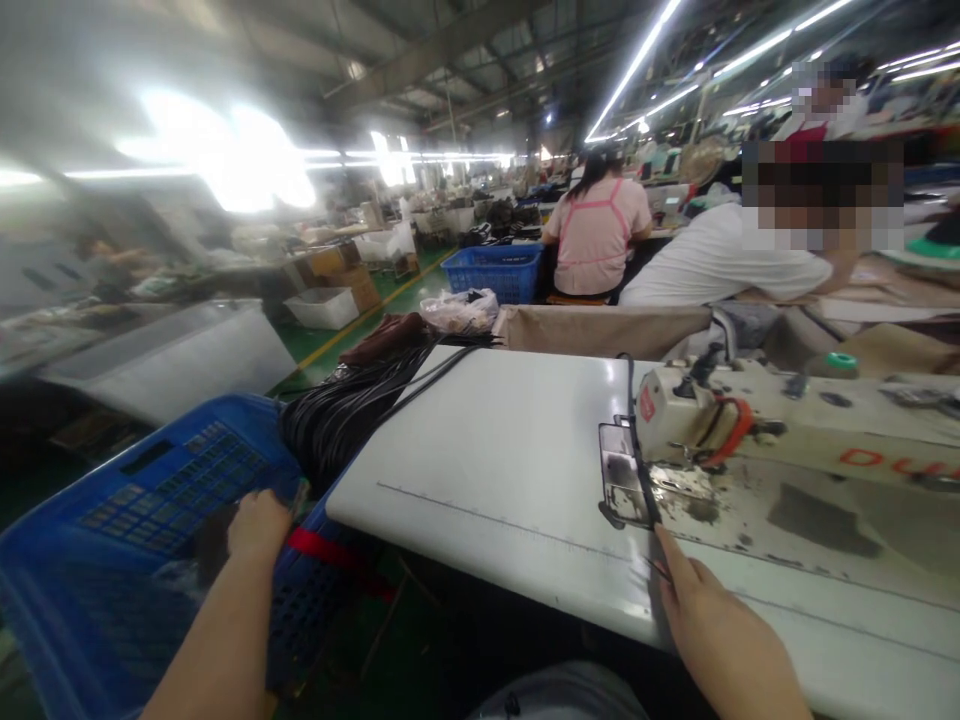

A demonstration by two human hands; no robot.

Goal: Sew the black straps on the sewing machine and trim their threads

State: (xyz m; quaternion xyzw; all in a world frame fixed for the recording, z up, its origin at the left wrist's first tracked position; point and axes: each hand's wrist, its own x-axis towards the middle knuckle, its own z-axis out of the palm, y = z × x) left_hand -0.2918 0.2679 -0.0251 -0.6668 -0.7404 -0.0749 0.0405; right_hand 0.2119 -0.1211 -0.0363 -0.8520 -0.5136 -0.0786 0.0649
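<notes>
My left hand [259, 522] is over the near edge of a blue basket [82, 500], left of the white table [480, 440]; its fingers curl, and what they hold, if anything, is too blurred to tell. My right hand [701, 600] lies at the table's front edge, its fingertips on the lower end of a black strap [641, 460]. The strap runs up beside the needle end of a sewing machine [750, 410]. Many long black straps [337, 410] hang over the table's left end.
A red band [322, 546] crosses the basket's side. Beyond the table are a beige cloth-covered edge [600, 330], a white plastic bag [459, 310] and another blue basket [495, 272]. A person in pink [596, 235] and one in white [697, 260] sit farther back.
</notes>
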